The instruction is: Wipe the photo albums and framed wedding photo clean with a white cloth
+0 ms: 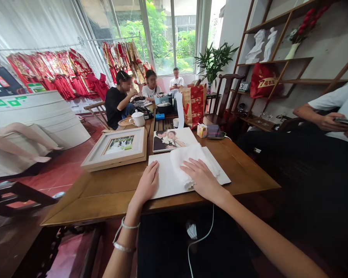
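Observation:
A large white book or album [162,181] lies flat at the near edge of the wooden table [104,193]. My left hand [147,183] rests on its left part, fingers together and flat. My right hand [201,178] presses palm-down on a folded white cloth [188,160] that lies across the book's right part, fingers spread. A printed photo album cover [174,139] lies just beyond the white book.
A framed photo [117,147] sits on the table to the left. Farther back are a teapot [138,117], a red gift bag [193,104] and a small box [202,130]. Three people sit at the far end; another person sits at right holding a phone [346,122].

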